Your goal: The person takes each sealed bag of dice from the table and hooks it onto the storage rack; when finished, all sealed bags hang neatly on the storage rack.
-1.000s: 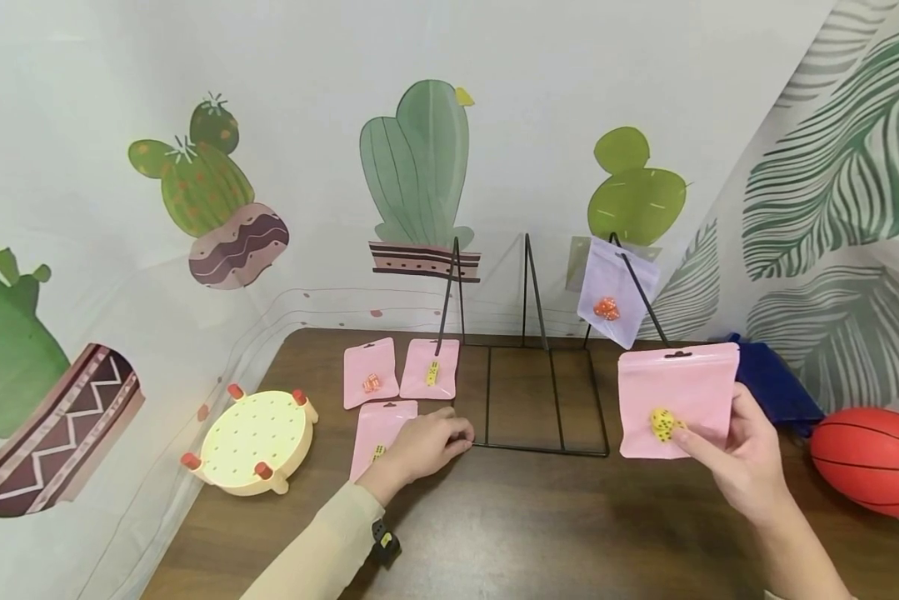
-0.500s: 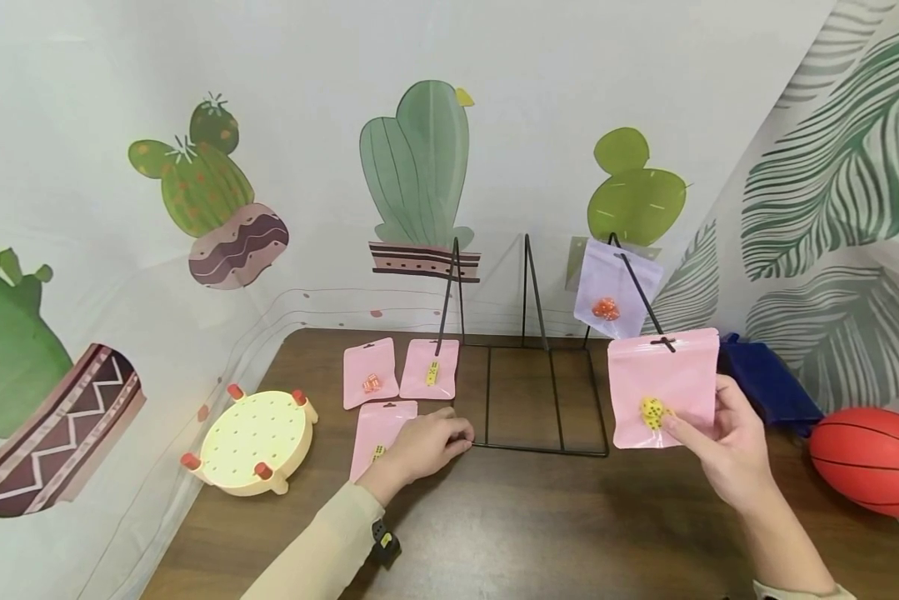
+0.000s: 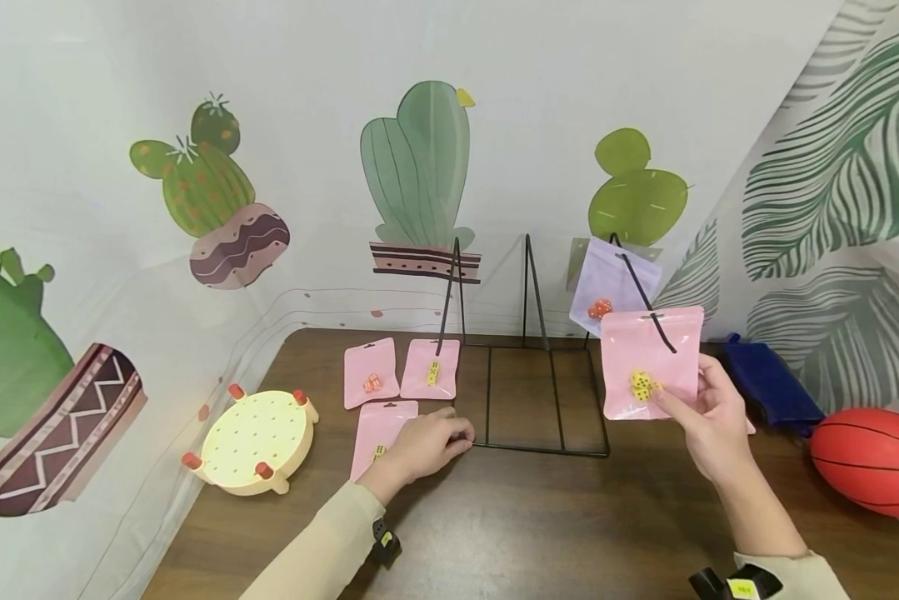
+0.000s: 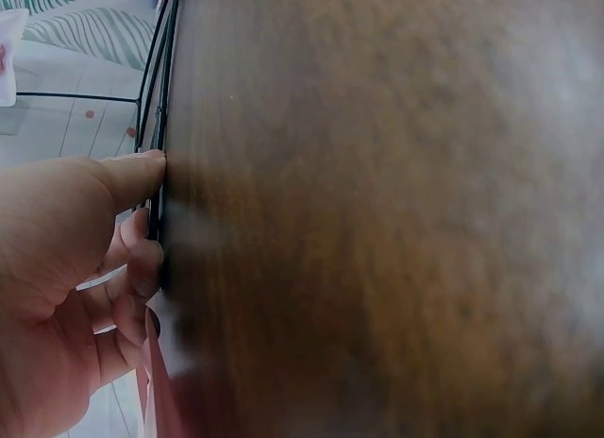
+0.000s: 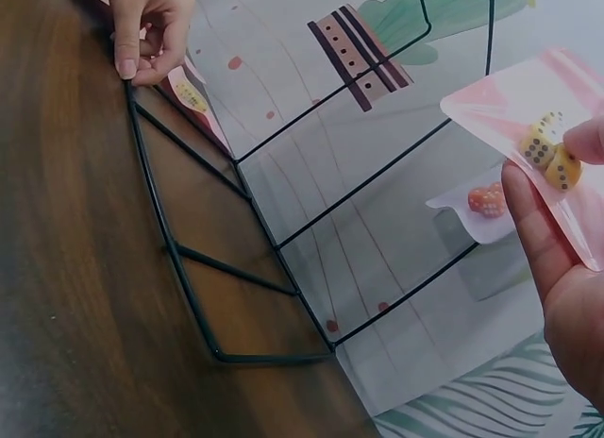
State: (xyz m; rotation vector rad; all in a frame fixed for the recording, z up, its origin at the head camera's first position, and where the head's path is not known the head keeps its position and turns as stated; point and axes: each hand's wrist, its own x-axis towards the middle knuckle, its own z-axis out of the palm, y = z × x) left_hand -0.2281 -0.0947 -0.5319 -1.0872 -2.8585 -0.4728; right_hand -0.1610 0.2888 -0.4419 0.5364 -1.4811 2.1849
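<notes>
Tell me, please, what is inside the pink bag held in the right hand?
Inside the pink bag, black-dotted yellow dice show near the bottom. The thumb of the right hand partly covers them, so I cannot tell their exact number.

Bare left hand (image 3: 428, 440) and bare right hand (image 3: 715, 427) extend from a plain pale beige left sleeve (image 3: 322, 537) and matching right sleeve (image 3: 807, 577), each with a blocky black device (image 3: 392, 552) near the cuff bearing a yellow patch (image 3: 741, 588), the right one apparently lettered but too blurred to read.
</notes>
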